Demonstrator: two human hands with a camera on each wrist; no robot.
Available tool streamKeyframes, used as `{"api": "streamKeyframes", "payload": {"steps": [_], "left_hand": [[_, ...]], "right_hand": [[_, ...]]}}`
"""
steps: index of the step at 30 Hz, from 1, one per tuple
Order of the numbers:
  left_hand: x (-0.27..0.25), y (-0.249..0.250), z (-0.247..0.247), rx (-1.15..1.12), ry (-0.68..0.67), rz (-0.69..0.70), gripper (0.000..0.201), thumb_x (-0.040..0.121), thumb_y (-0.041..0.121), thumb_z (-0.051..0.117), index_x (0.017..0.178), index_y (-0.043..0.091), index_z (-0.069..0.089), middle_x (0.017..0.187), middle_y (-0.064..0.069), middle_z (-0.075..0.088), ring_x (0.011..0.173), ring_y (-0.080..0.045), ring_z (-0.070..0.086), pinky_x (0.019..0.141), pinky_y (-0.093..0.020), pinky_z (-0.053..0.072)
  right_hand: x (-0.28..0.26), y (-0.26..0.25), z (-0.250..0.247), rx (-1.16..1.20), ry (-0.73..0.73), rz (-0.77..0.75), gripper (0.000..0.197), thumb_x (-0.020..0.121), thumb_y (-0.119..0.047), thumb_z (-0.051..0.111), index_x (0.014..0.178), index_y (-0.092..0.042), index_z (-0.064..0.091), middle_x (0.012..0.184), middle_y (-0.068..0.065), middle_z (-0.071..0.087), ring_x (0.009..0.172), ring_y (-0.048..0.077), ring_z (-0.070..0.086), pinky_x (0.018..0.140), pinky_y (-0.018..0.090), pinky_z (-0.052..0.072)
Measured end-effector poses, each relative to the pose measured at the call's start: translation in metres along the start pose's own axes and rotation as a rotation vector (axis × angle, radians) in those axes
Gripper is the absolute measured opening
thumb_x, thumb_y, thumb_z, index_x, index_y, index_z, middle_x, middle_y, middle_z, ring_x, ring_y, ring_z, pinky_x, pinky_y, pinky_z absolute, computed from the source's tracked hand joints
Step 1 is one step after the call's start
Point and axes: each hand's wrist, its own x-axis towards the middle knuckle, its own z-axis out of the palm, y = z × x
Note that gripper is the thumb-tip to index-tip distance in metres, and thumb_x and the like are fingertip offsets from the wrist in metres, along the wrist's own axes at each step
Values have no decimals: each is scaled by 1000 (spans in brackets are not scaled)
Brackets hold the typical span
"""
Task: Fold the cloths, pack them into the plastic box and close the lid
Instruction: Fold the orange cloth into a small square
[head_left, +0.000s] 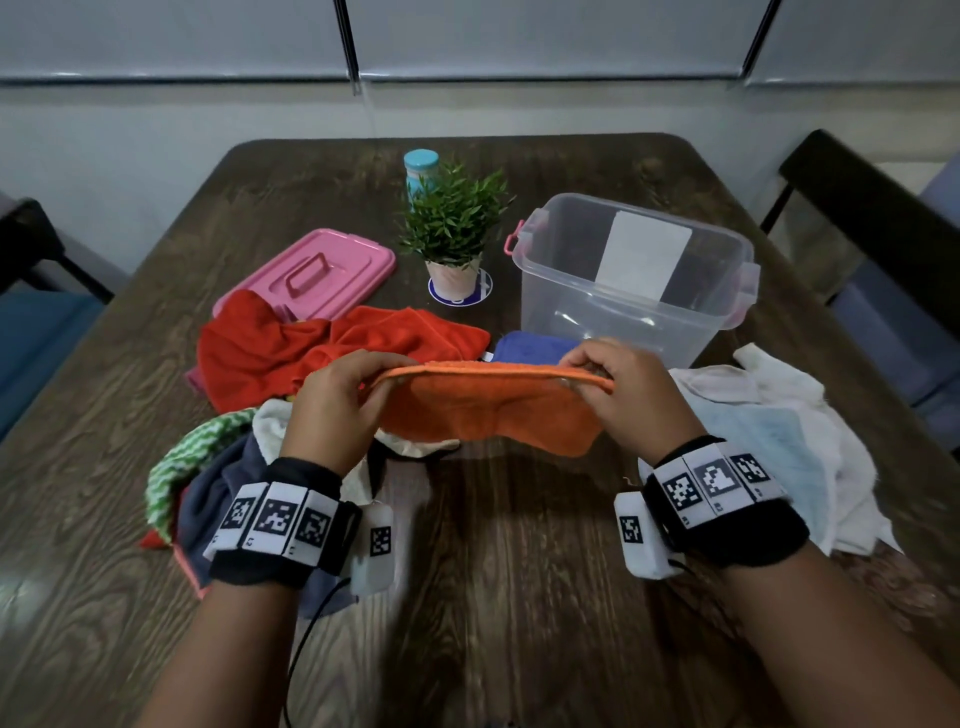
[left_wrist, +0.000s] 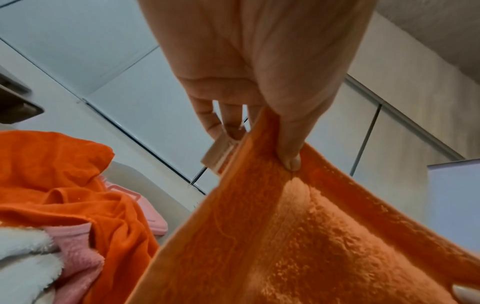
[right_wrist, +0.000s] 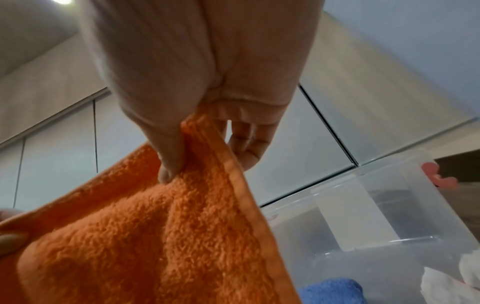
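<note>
An orange terry cloth hangs above the table, stretched between both hands. My left hand pinches its top left corner; the left wrist view shows the thumb pressed on the orange cloth. My right hand pinches the top right corner, thumb on the orange cloth. The clear plastic box stands open and empty behind the right hand. Its pink lid lies flat at the back left. A folded blue cloth lies in front of the box.
A red cloth lies crumpled beside the lid. Green, white and dark cloths are heaped at the left; white and pale blue cloths lie at the right. A potted plant and a blue bottle stand mid-table.
</note>
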Motion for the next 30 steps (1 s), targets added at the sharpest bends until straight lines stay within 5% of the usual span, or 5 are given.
{"api": "streamKeyframes", "payload": {"steps": [7, 10, 18, 21, 30], "left_hand": [[-3, -2, 0, -104, 103, -96, 13, 87, 12, 67, 92, 23, 73, 90, 7, 71, 68, 9, 59, 53, -7, 43], [-4, -9, -2, 11, 162, -49, 14, 83, 14, 72, 91, 26, 74, 95, 7, 63, 91, -5, 56, 82, -29, 47], [-4, -23, 8, -220, 120, -211, 17, 89, 8, 64, 92, 25, 69, 87, 0, 60, 65, -17, 58, 46, -9, 43], [2, -25, 10, -314, 121, -236, 21, 93, 8, 57, 91, 27, 66, 84, -3, 63, 65, -20, 60, 57, -29, 55], [-46, -67, 50, -395, -90, -421, 29, 75, 32, 57, 90, 8, 65, 77, 7, 64, 78, -8, 56, 74, -21, 45]], "right_hand": [[-2, 7, -2, 108, 62, 44, 26, 94, -5, 51, 104, -20, 70, 97, -8, 70, 90, 2, 62, 80, 4, 41], [-4, 9, -3, 160, 70, 100, 21, 97, -11, 51, 104, -24, 66, 96, -14, 68, 91, -5, 60, 76, 1, 39], [1, 18, 3, 221, 66, 165, 15, 96, -20, 55, 101, -20, 69, 94, -9, 68, 91, 6, 62, 81, 23, 48], [6, 20, 8, 279, 60, 187, 17, 97, -17, 54, 102, -22, 69, 90, -17, 66, 87, -3, 61, 78, 18, 48], [-29, 64, 54, 296, -122, 338, 22, 85, -25, 53, 67, -15, 57, 61, -6, 50, 62, 9, 45, 64, 29, 38]]}}
